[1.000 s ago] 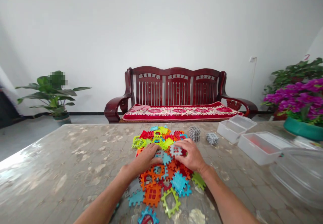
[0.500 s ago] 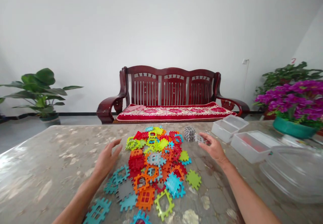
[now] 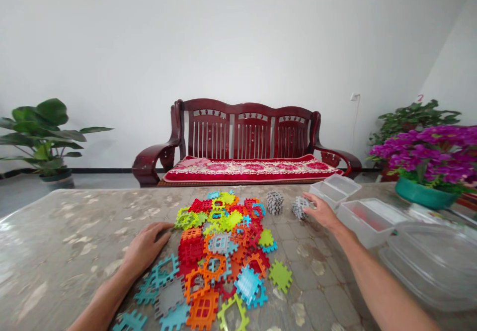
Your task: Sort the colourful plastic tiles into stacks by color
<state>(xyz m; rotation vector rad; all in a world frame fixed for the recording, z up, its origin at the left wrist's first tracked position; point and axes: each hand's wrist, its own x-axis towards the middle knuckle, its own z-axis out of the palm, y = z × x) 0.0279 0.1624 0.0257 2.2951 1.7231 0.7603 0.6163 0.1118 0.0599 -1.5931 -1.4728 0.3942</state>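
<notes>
A heap of interlocking plastic tiles (image 3: 192,249) in red, orange, blue, green and grey spreads over the middle of the table. My left hand (image 3: 147,244) rests at the heap's left side, fingers loosely apart and holding nothing. To the right, the thumb and fingers of my right hand (image 3: 322,211) close on the side of a small stack of grey tiles (image 3: 299,207), which stands on the table. Just left of it is a taller stack of grey tiles (image 3: 275,203), apart from both hands.
Clear plastic boxes (image 3: 367,221) stand to the right, one with something red inside. Nearer lies a large transparent lid or tub (image 3: 436,266). A pot of purple flowers (image 3: 425,192) is at the far right. A wooden bench (image 3: 246,137) stands beyond the table (image 3: 74,241).
My right hand has set the small grey stack down, a little apart from the taller one. My left hand has lowered toward the tabletop. The whole view has shifted slightly.
</notes>
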